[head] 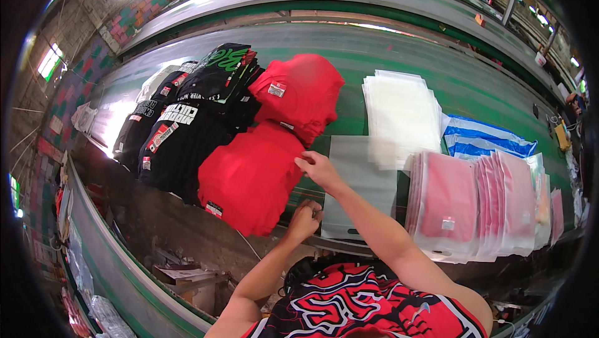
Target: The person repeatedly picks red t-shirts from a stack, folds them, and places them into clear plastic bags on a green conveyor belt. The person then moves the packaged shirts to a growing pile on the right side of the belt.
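Two piles of folded red shirts lie before me, the nearer pile (252,174) overlapping the farther one (304,90). My right hand (317,168) is by the right edge of the nearer pile, fingers slightly curled; whether it touches the cloth is unclear. My left hand (306,216) is lower, just right of that pile, its fingers curled near a single frosted plastic bag (360,183) that lies flat. Nothing shows in either hand. Beyond the bag is a stack of empty white translucent bags (400,108). Bagged red garments (447,197) stand in overlapping rows to the right.
Stacks of folded black printed shirts (187,132) lie on the left of the long green table (346,52). A blue and white striped plastic sheet (486,136) is behind the bagged garments. The table's near edge runs just before my body.
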Action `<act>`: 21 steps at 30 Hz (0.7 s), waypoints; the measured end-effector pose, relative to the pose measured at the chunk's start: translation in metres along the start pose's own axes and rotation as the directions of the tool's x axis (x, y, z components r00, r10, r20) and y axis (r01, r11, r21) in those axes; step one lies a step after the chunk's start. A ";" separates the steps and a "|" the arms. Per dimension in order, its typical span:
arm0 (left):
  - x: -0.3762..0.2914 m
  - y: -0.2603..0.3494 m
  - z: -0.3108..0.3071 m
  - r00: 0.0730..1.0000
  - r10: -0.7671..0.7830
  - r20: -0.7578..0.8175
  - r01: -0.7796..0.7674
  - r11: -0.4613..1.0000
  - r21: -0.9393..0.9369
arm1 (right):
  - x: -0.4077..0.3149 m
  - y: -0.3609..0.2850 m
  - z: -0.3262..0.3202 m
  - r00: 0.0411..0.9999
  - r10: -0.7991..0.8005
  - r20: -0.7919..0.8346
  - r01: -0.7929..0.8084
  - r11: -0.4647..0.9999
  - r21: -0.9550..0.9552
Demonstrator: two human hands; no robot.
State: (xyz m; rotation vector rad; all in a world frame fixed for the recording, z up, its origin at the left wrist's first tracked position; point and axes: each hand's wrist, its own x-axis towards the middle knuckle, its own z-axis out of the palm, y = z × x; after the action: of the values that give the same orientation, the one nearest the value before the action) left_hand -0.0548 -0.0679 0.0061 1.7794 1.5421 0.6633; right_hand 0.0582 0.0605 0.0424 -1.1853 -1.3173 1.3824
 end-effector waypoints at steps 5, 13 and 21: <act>0.020 0.005 -0.010 0.996 -0.046 -0.081 0.028 0.977 -0.211 | 0.022 -0.031 0.031 0.870 0.450 0.202 -0.493 0.786 0.373; 0.058 -0.042 0.000 0.983 -0.150 -0.104 0.015 0.633 -0.774 | -0.030 -0.057 0.076 0.974 -0.213 -0.075 0.222 0.965 0.141; 0.053 -0.028 -0.045 0.975 -0.039 0.219 0.221 0.301 -0.928 | -0.070 -0.105 0.048 0.941 -0.330 0.076 0.336 0.939 -0.075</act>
State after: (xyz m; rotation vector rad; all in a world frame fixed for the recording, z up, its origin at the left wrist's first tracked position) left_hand -0.0980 -0.0066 0.0101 0.7044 0.7797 1.0337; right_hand 0.0212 -0.0099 0.1516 -0.9261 -1.5551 1.1324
